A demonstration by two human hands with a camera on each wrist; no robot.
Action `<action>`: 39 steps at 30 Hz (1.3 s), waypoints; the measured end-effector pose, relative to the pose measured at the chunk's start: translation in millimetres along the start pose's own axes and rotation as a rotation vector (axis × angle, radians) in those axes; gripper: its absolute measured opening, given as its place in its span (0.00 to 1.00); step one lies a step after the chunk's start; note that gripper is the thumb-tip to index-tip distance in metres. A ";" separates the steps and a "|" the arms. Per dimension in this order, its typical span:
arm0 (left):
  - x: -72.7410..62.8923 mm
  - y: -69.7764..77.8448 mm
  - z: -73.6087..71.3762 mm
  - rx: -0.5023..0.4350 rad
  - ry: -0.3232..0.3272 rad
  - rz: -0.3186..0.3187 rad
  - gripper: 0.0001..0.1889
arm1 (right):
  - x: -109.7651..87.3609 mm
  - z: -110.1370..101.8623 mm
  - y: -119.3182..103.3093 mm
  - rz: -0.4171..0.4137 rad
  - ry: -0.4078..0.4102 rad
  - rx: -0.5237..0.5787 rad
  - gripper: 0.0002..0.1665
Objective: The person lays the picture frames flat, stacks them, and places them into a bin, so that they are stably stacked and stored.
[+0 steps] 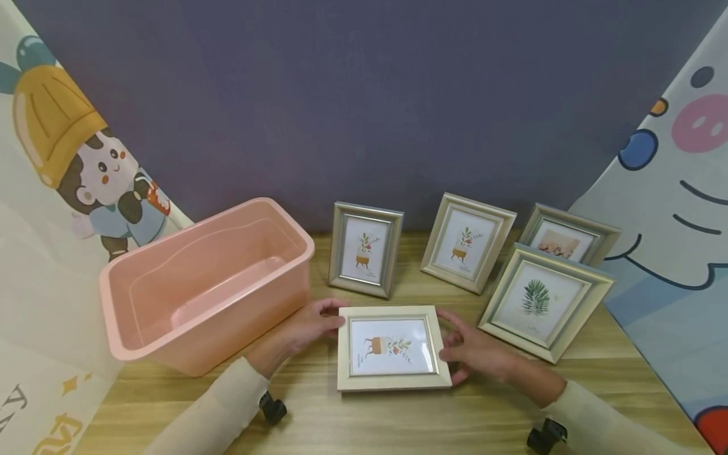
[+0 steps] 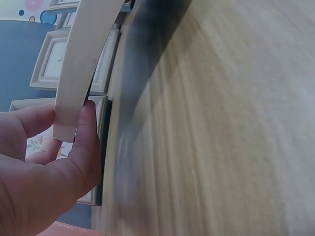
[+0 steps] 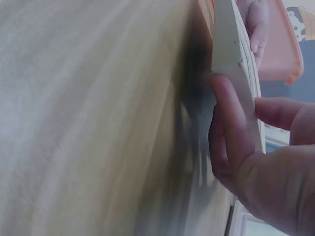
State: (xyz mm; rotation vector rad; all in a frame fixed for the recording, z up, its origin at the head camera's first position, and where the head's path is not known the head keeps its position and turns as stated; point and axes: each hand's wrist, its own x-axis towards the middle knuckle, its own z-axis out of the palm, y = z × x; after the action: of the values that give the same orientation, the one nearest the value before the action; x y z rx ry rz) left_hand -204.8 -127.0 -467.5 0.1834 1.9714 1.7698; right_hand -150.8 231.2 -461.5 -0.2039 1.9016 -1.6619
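Between both hands is a cream picture frame [image 1: 391,347], face up and turned sideways, with a potted-plant print. My left hand [image 1: 311,323] grips its left edge; in the left wrist view the thumb and fingers [image 2: 84,132] pinch its pale side [image 2: 81,64]. At the opposite edge my right hand [image 1: 474,349] holds it, thumb on top and fingers [image 3: 231,115] along the side and underneath. Both wrist views show the frame raised a little over the wooden table [image 1: 392,426], with a shadow beneath.
A pink plastic bin [image 1: 250,316] stands at left, its inside visible. Behind the hands stand several upright picture frames: a plant print [image 1: 366,249], another plant print [image 1: 468,243], a palm-leaf print [image 1: 546,303], and a partly hidden frame [image 1: 569,235]. A dark wall panel [image 1: 364,114] rises behind.
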 end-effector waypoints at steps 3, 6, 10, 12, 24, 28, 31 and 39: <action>-1.0 -2.9 1.3 0.017 0.020 -0.013 0.22 | 1.2 3.2 3.6 0.022 0.011 0.005 0.58; -0.9 -6.0 2.6 0.038 0.042 -0.027 0.21 | 2.7 5.4 6.4 0.030 0.025 0.005 0.58; 0.7 -10.0 3.9 0.062 0.064 -0.043 0.21 | 3.8 8.4 7.1 0.037 0.054 -0.006 0.59; 1.1 -11.3 4.0 0.076 0.075 -0.048 0.21 | 4.4 10.4 6.8 0.041 0.070 -0.015 0.59; 0.0 -10.9 2.8 0.188 0.090 -0.061 0.19 | 9.4 14.6 8.0 0.079 0.181 -0.081 0.50; -1.6 -5.2 4.2 0.263 0.135 -0.063 0.18 | 10.5 14.4 6.8 0.070 0.173 -0.081 0.50; -1.0 -2.1 5.4 0.318 0.156 -0.065 0.17 | 11.5 14.9 5.7 0.064 0.172 -0.078 0.50; 0.5 -5.7 7.0 0.440 0.161 -0.038 0.16 | 12.0 14.9 11.1 0.071 0.188 -0.078 0.50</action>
State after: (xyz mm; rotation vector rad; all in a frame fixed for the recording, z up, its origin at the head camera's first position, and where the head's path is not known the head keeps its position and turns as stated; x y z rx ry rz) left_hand -201.0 -121.4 -473.5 0.1487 2.4436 1.3404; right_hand -149.7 215.0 -476.5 -0.0106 2.0896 -1.6094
